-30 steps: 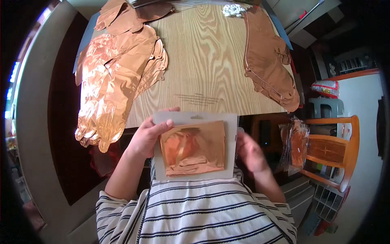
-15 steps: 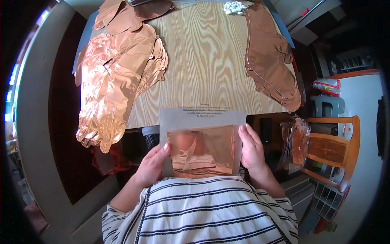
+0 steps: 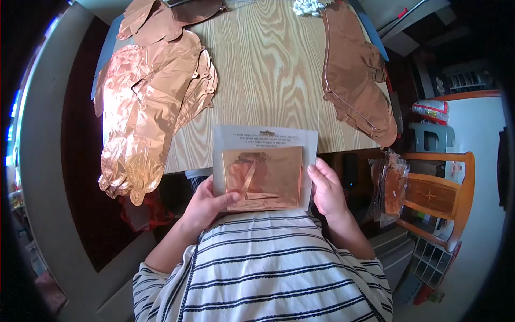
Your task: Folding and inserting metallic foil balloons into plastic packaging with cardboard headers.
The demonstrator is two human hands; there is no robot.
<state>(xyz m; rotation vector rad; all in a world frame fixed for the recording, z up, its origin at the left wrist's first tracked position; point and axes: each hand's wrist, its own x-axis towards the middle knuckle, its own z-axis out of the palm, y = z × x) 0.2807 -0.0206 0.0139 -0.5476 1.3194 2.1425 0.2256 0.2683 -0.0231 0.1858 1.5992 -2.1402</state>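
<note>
A clear plastic bag (image 3: pixel 219 140) with printed text along its top is held upright before my striped shirt. Inside it lies a folded sheet of shiny copper-coloured foil (image 3: pixel 279 180), filling most of the lower part. My left hand (image 3: pixel 206 204) grips the bag's left side, the thumb lying across its front. On the opposite edge my right hand (image 3: pixel 327 188) pinches the bag between thumb and fingers. The fingers behind the bag are mostly hidden.
On the wood-grain table (image 3: pixel 268 70), crumpled copper foil balloons (image 3: pixel 142 107) lie left, and flatter ones (image 3: pixel 354 70) right. A small white heap (image 3: pixel 307 7) sits at the far edge. Right of me, a wooden chair (image 3: pixel 461 198) stands by filled plastic bags (image 3: pixel 394 185).
Both hands have raised the bag slightly away from my body, and its front shows more fully. My left thumb has slid inward over the foil's lower corner.
</note>
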